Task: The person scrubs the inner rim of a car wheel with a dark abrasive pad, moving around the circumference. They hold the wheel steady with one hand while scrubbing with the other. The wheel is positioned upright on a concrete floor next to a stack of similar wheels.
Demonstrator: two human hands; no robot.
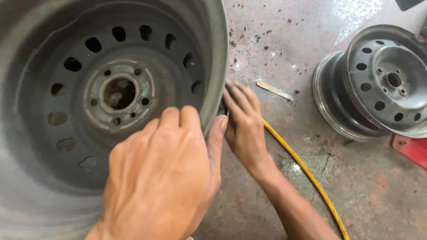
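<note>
A large grey steel wheel rim (133, 58) with several round vent holes and a rusty hub fills the left of the head view. My left hand (164, 178) rests over its near right edge, fingers inside the barrel and thumb along the outer lip. My right hand (242, 120) reaches in from the lower right, fingers flat and together against the outside of the same lip, just beside my left thumb. A small dark part sits between the fingers and the rim; what it is cannot be told.
A second, smaller steel rim (378, 84) lies on the stained concrete floor at the right. A yellow hose (307, 173) runs under my right forearm. A thin flat strip (274, 90) and dark debris lie on the floor. A red object (411, 149) shows at the right edge.
</note>
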